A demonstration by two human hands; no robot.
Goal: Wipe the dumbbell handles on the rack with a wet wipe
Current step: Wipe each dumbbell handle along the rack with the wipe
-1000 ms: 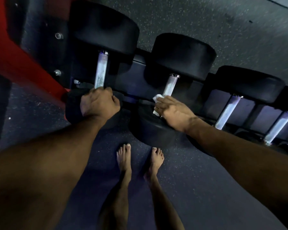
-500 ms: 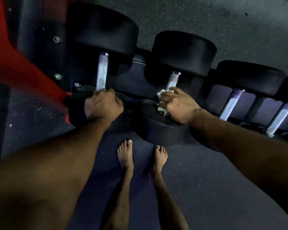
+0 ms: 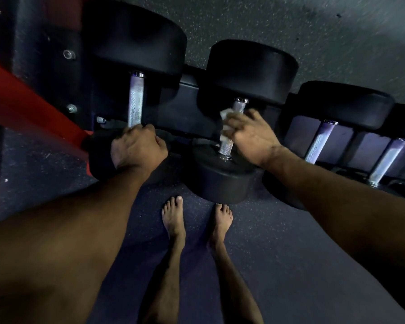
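Dumbbells sit in a row on the dark rack [image 3: 192, 83], running from ten o'clock toward three o'clock, each with black round heads and a knurled metal handle between them. Largest is the leftmost dumbbell [image 3: 133, 40] at eleven o'clock; its handle [image 3: 136, 101] shows bare above the left hand [image 3: 136, 150], which is curled tight around the lower end of that handle, apparently bracing. Next along, near the centre, is the second dumbbell [image 3: 250, 69]. The right hand [image 3: 250, 134] is wrapped over its handle [image 3: 227, 146] with the white wet wipe [image 3: 227, 120] bunched under the fingers. A second ago that hand sat low on the handle, against the near head; since then it has slid up toward twelve o'clock, so knurling now shows below the hand and only a short stretch above. I judge this as a wiping stroke under way along the second handle, probably most of its length covered. Two further handles [image 3: 318, 141] at three o'clock look untouched, so the task seems well short of done. Bare feet [image 3: 173, 220] stand on the speckled floor [image 3: 290, 253] at six o'clock.
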